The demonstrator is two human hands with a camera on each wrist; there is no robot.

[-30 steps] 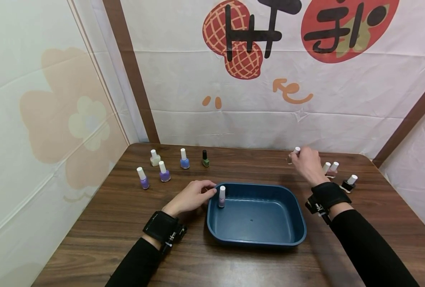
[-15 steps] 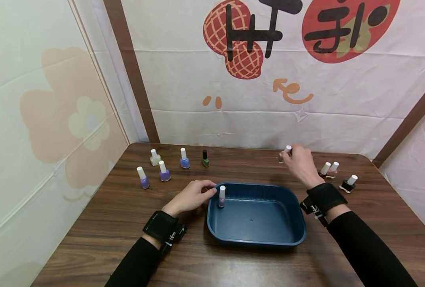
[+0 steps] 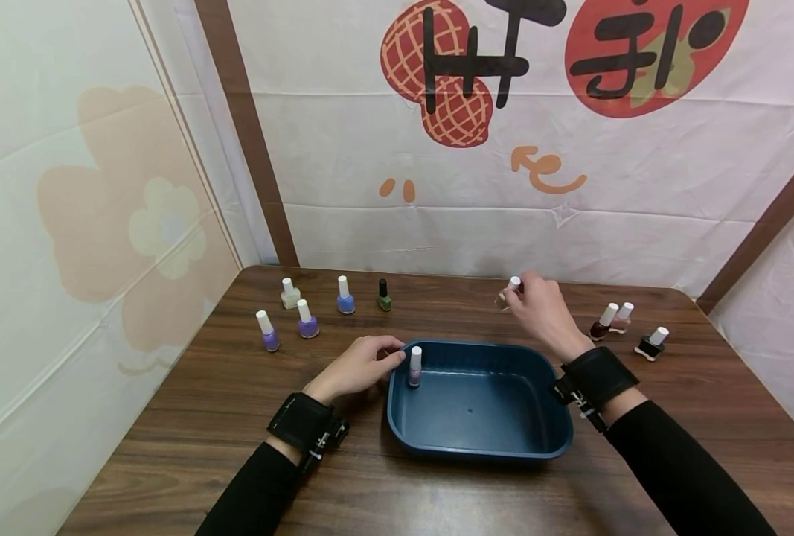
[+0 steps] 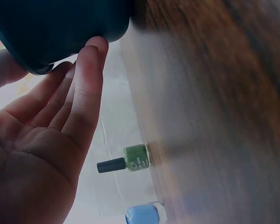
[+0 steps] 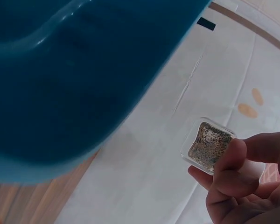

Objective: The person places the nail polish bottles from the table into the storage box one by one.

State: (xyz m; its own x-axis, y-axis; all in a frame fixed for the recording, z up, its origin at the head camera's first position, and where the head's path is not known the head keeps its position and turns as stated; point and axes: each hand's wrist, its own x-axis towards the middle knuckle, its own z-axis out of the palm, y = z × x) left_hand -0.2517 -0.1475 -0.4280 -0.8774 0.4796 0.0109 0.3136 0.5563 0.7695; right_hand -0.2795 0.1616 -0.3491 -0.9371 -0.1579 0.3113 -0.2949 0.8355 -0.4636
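Between the thumb and fingers of my right hand (image 3: 540,309) is a nail polish bottle (image 5: 209,145). It has clear glass, gold-silver glitter inside and a white cap; in the head view it is tilted above the far side of the table. My left hand (image 3: 359,366) touches the far-left corner of a blue plastic tray (image 3: 480,452), its fingers fairly straight against the outer wall in the left wrist view. The thumb is at the rim, its tip partly hidden. Inside the tray, a pale mauve nail polish bottle (image 3: 414,368) stands upright near that corner.
On the left of the wooden table (image 3: 169,447) stand purple bottles (image 3: 308,327), a whitish one (image 3: 291,298), a blue one (image 3: 346,304) and a green one (image 3: 385,301). Dark red (image 3: 600,330), pink (image 3: 620,321) and black bottles (image 3: 650,348) stand right. A printed cloth (image 3: 343,149) hangs behind.
My right hand has moved left along the far side of the table, carrying the glitter nail polish bottle away from the right-hand bottles. The left hand and tray have stayed put.
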